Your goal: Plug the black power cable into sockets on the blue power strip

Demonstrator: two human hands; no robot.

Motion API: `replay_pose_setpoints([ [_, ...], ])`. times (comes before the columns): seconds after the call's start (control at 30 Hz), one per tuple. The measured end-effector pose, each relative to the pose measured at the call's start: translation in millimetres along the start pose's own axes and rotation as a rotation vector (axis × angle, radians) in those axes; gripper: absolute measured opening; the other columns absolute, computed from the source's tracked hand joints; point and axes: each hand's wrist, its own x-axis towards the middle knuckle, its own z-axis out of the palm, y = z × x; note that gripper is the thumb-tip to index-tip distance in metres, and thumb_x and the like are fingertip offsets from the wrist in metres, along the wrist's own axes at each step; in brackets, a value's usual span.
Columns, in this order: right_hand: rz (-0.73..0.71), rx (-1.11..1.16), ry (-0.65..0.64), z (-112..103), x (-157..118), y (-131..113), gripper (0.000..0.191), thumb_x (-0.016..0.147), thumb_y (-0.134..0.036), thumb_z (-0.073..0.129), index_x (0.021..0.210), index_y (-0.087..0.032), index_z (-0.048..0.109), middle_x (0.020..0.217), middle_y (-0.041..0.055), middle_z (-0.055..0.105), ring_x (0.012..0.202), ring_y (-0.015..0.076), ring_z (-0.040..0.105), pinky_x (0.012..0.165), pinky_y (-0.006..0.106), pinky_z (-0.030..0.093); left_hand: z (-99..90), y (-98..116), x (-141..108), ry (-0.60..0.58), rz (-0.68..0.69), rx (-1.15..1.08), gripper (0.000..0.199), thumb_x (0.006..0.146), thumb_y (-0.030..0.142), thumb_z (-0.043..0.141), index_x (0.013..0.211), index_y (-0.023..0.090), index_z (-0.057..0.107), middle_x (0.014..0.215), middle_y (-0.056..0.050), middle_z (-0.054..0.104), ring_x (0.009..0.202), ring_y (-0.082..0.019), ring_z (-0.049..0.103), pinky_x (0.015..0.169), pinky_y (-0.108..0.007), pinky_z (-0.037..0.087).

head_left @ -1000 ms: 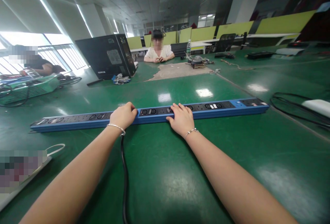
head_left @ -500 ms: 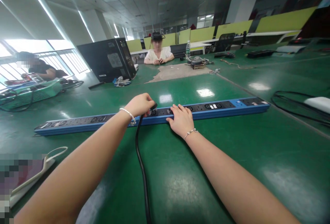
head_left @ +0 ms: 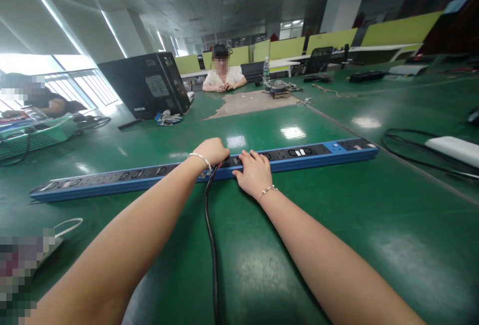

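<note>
A long blue power strip (head_left: 318, 161) with black sockets lies across the green table in the head view. My left hand (head_left: 214, 153) is closed at the middle of the strip, around the end of a black power cord (head_left: 211, 225). Its plug is hidden under my fingers, so I cannot see whether it sits in a socket. From there the cord runs down toward me. Just to the right, my right hand (head_left: 255, 171) rests flat on the strip with its fingers spread.
A black computer case (head_left: 145, 85) stands at the back left, with gloves (head_left: 168, 118) beside it. Green basket (head_left: 45, 138) at far left. A person (head_left: 223, 73) sits opposite, another at far left. A white power strip (head_left: 454, 150) and black cable lie right.
My left hand has shifted right, closer to my right hand, and turned over the plug, which is now covered. The cord moved along with it. The whole view has swung slightly.
</note>
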Motion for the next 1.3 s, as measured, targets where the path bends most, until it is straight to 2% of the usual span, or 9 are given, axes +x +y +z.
replay_pose_setpoints([
  [0.23,0.007,0.017,-0.001,-1,0,-1,0.043,0.078,-0.034,0.059,0.117,-0.018,0.057,0.132,0.0079,0.052,0.126,0.025,0.038,0.103,0.043,0.024,4.7,4,6,-0.021,-0.01,0.039,0.025,0.07,0.025,0.046,0.057,0.017,0.066,0.059,-0.011,0.067,0.07,-0.023,0.066,0.064,-0.027,0.047],
  [0.43,0.006,0.024,-0.003,-1,0,-1,0.043,0.078,-0.034,0.06,0.117,-0.018,0.057,0.132,0.0082,0.052,0.126,0.025,0.038,0.103,0.043,0.024,11.8,10,8,-0.005,-0.033,0.074,0.033,0.07,0.028,0.048,0.087,0.01,0.069,0.081,-0.02,0.07,0.084,-0.027,0.066,0.069,-0.031,0.049],
  [0.63,-0.011,0.023,0.0,-2,0,-1,0.044,0.077,-0.033,0.06,0.117,-0.015,0.057,0.131,0.0096,0.052,0.125,0.0264,0.039,0.103,0.044,0.025,16.3,6,4,-0.004,-0.079,0.064,0.034,0.073,0.03,0.047,0.093,0.012,0.066,0.087,-0.018,0.07,0.088,-0.026,0.066,0.072,-0.029,0.049],
  [0.8,-0.013,0.028,0.022,0,-1,-3,0.042,0.076,-0.03,0.059,0.116,-0.015,0.057,0.131,0.0112,0.052,0.125,0.0284,0.039,0.103,0.046,0.024,28.9,10,-5,0.122,-0.097,0.109,0.037,0.077,0.035,0.044,0.104,0.014,0.059,0.099,-0.018,0.067,0.094,-0.027,0.064,0.075,-0.034,0.049],
  [0.97,-0.05,0.119,0.048,2,-1,-8,0.049,0.077,-0.024,0.055,0.125,-0.014,0.05,0.13,0.0106,0.054,0.124,0.0251,0.041,0.103,0.044,0.027,37.3,13,-13,0.191,-0.083,0.11,0.032,0.081,0.033,0.04,0.102,0.016,0.056,0.095,-0.016,0.068,0.09,-0.027,0.065,0.074,-0.035,0.048],
  [1.07,-0.149,0.169,0.071,1,-3,-14,0.057,0.078,-0.023,0.051,0.133,-0.012,0.041,0.133,0.0102,0.05,0.124,0.0237,0.041,0.102,0.04,0.03,32.2,2,-15,0.17,-0.016,0.047,0.031,0.083,0.035,0.038,0.1,0.016,0.056,0.091,-0.013,0.069,0.085,-0.024,0.065,0.073,-0.033,0.048],
  [1.17,-0.267,0.193,0.074,1,-4,-18,0.061,0.08,-0.024,0.05,0.138,-0.013,0.034,0.138,0.0091,0.045,0.125,0.0225,0.04,0.103,0.038,0.032,26.4,-22,-20,0.023,0.172,-0.109,0.033,0.085,0.041,0.036,0.096,0.018,0.058,0.08,-0.005,0.069,0.075,-0.019,0.064,0.071,-0.029,0.047],
  [1.2,-0.294,0.194,0.067,1,-3,-19,0.061,0.081,-0.025,0.05,0.138,-0.014,0.034,0.14,0.0085,0.043,0.125,0.0221,0.04,0.103,0.037,0.033,26.6,-31,-22,0.017,0.242,-0.139,0.034,0.086,0.042,0.037,0.096,0.019,0.059,0.081,-0.003,0.069,0.076,-0.018,0.064,0.072,-0.028,0.047],
  [1.3,-0.334,0.175,0.054,2,-2,-20,0.051,0.083,-0.025,0.05,0.132,-0.018,0.044,0.139,0.0076,0.044,0.124,0.0212,0.043,0.101,0.037,0.036,36.3,-60,-31,0.287,0.307,-0.043,0.034,0.085,0.04,0.041,0.104,0.02,0.06,0.101,-0.006,0.066,0.096,-0.02,0.059,0.087,-0.032,0.044],
])
